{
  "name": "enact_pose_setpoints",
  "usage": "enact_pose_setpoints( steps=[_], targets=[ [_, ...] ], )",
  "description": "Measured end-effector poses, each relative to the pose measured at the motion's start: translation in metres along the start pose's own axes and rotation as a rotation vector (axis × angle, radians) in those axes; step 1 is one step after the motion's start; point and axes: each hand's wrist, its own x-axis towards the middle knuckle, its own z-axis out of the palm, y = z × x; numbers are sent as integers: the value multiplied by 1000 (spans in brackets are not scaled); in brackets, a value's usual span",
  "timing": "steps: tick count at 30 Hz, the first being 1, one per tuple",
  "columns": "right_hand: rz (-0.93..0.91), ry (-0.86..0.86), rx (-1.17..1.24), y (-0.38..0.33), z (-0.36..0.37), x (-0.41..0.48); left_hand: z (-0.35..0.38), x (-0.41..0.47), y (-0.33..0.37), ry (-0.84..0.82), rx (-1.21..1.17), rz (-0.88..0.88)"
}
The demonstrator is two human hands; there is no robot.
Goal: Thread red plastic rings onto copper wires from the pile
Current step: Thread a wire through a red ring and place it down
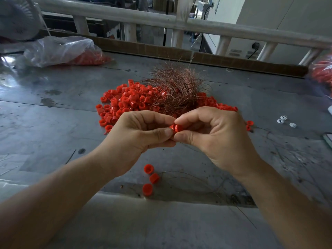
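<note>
Both hands pinch one ring (175,128) above counter (53,112) middle: left hand (142,133), right hand (213,133). Threading step; wire unseen here. Next: feed wire through. Pile (129,101), wires (177,87) beyond.

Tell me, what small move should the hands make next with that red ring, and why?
Probably feed the thin wire, which seems to trail below the right hand, through the red ring. That hand and the left hand both pinch the ring at their fingertips, and three rings nearer lie along a wire, seemingly threaded.
</note>
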Motion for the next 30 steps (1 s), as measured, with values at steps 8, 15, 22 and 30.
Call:
enact_pose_setpoints(
  steps=[8,15,22,30],
  targets=[
    [-25,-1,-142,-3,-1,-2,1,0,-2,24,83,25],
    [-35,-4,-194,-5,-1,-2,3,-1,0,30,117,29],
    [-16,-10,-201,-3,-1,-3,2,-1,0,15,120,1],
    [-20,-12,-159,-3,-2,-4,1,-4,-1,8,194,79]
  ],
)
